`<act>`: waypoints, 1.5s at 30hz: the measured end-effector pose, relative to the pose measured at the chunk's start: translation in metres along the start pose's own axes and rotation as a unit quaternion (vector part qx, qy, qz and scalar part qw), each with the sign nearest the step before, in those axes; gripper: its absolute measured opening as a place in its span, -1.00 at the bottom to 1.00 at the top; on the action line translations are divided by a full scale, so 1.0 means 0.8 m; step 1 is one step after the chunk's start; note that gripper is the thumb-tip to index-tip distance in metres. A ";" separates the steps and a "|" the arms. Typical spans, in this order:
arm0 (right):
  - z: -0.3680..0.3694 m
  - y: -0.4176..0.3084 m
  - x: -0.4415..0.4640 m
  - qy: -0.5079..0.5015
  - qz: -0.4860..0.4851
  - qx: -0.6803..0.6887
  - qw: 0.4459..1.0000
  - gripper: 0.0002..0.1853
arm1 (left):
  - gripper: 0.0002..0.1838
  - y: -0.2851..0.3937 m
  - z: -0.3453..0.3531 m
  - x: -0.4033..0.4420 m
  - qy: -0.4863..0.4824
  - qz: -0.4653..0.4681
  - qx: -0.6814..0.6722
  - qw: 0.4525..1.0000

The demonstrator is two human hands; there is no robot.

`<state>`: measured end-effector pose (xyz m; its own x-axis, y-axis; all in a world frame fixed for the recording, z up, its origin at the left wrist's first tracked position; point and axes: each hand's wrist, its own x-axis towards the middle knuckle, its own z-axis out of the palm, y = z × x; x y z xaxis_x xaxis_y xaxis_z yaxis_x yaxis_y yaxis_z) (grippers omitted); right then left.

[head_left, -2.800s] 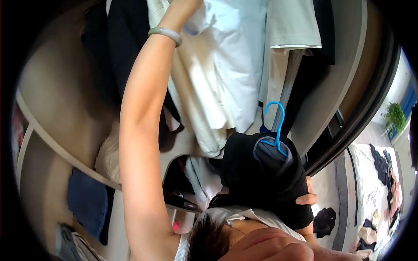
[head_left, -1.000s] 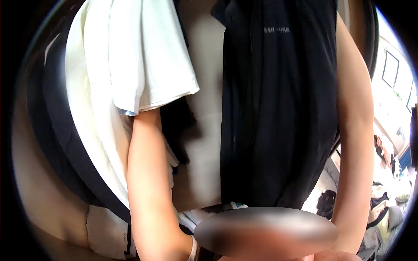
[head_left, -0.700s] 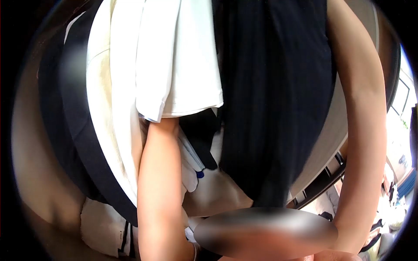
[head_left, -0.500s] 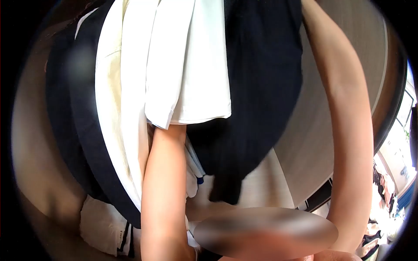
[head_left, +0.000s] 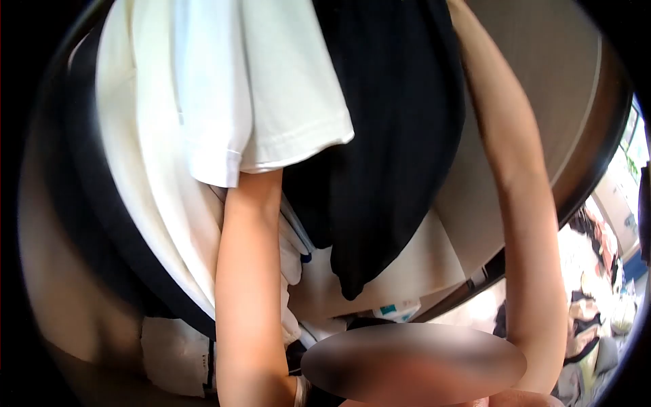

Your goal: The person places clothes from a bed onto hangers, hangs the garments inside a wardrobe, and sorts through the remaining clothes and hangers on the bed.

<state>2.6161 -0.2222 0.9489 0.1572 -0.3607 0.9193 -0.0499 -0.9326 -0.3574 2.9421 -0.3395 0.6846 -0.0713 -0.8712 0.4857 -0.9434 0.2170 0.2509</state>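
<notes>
Neither of my hands shows. My left arm (head_left: 249, 285) rises behind the hem of a pale short-sleeved garment (head_left: 288, 102), and the clothes hide its hand. At the right, my right arm (head_left: 522, 203) reaches up beside a dark garment (head_left: 400, 136), its hand beyond the top edge or behind the cloth. What either hand holds cannot be seen. The dark garment hangs just right of the pale one, its lower end narrowing to a point. White and cream garments (head_left: 152, 149) hang at the left.
A dark garment (head_left: 85, 169) hangs at the far left, by the closet's side. Below it lies a folded white cloth (head_left: 173, 353). The closet's right wall (head_left: 556, 88) curves beside my right arm. Piled clothes (head_left: 586, 325) lie outside at the lower right.
The blue hanger with the black garment, seen low earlier, no longer shows. A dark garment now hangs beside the pale ones, having shifted left within the view. My right arm has risen.
</notes>
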 end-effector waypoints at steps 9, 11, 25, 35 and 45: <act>0.152 -0.022 -0.345 0.196 0.264 0.162 0.930 -0.53 | -0.61 0.109 0.116 -0.093 -0.062 0.133 -0.059 0.987; 0.162 -0.026 -0.419 0.154 0.274 0.075 0.946 -0.48 | -0.62 0.087 0.163 -0.183 -0.143 0.107 -0.041 0.983; -0.018 -0.313 -0.949 -0.249 0.665 -0.073 0.701 -0.55 | -0.66 0.047 0.187 -0.540 -0.031 -0.337 -0.120 0.933; -0.141 -0.341 -1.031 -0.025 0.703 -0.053 0.709 -0.62 | -0.77 0.236 0.327 -0.829 -0.378 0.179 -0.210 0.884; -0.404 -0.285 -1.138 0.236 0.746 -0.032 0.622 -0.68 | -0.76 0.362 0.605 -0.831 -0.697 0.027 -0.131 0.705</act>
<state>2.1653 0.3157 0.2465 -0.4179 -0.7737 -0.4763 0.1658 0.4505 -0.8773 2.5591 0.0892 0.0293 -0.5259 -0.4059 -0.7474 -0.8480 0.1820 0.4978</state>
